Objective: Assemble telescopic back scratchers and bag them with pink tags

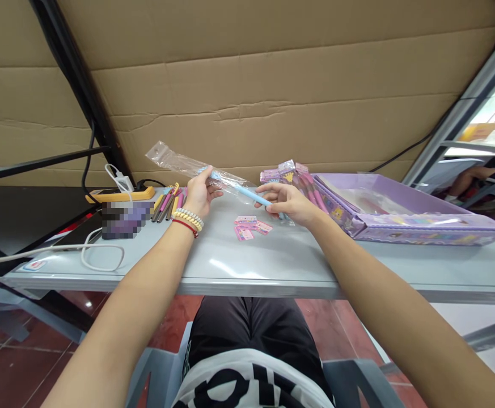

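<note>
A light blue stick (pixel 252 195), which looks like a back scratcher, lies inside a long clear plastic bag (pixel 174 158) held above the table. My left hand (pixel 200 194) is closed around the bag near the stick's wider upper end. Farther right, my right hand (pixel 287 203) pinches the lower part of the stick through the plastic. The bag's flat top end sticks out past my left hand, up and to the left. Below my hands, several small pink printed cards (pixel 249 225) lie on the grey table (pixel 230 258).
Several wrapped pink sticks (pixel 309 184) lean beside a purple box (pixel 426 229) at the right. Several loose yellow, pink and dark sticks (pixel 168 205) lie left, near a phone (pixel 123 220), a yellow power strip (pixel 132 194) and a white cable (pixel 102 266). Cardboard (pixel 251 73) stands behind.
</note>
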The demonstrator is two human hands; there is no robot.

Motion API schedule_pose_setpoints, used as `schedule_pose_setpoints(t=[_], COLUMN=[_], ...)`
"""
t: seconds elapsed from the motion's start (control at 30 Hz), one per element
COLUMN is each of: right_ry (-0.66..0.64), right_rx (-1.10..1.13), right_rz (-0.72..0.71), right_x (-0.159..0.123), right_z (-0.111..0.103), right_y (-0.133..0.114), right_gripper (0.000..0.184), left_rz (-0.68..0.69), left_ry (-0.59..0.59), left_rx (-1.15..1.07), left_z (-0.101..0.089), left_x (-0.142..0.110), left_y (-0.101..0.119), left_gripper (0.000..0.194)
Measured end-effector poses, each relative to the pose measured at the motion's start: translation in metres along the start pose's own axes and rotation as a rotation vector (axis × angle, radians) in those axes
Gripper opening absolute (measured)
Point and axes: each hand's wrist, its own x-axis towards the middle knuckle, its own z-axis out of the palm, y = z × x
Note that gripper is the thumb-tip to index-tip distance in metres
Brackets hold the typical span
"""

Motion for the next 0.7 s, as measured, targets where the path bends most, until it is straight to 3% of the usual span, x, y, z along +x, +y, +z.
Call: schedule_pose_setpoints(t=[0.17,0.37,0.57,0.7], right_ry=[-0.121,-0.174,-0.171,-0.094], right_rx=[0.113,0.214,0.173,0.082], right_rz=[-0.031,-0.061,-0.012,-0.005], right_x=[-0.0018,-0.0038,-0.0034,-0.0015], right_z=[-0.0054,-0.0081,-0.0067,-0.0053], right_y=[0.0034,0.0012,0.0007,0.0034], right_gripper=[0.066,0.078,0.081,0.077], left_rz=[-0.013,-0.066,-0.091,-0.107], left_ry=[-0.015,-0.039,-0.076,-0.155], left_rx=[0.004,0.002,0.023,0.053], left_z=[-0.0039,-0.0064,-0.0056,-0.0027], left_x=[0.0031,0.0052,0.002,-0.0016], left_y=[0.0,0.0005,0.0025,0.0023], left_gripper=[0.028,0.027,0.028,0.027])
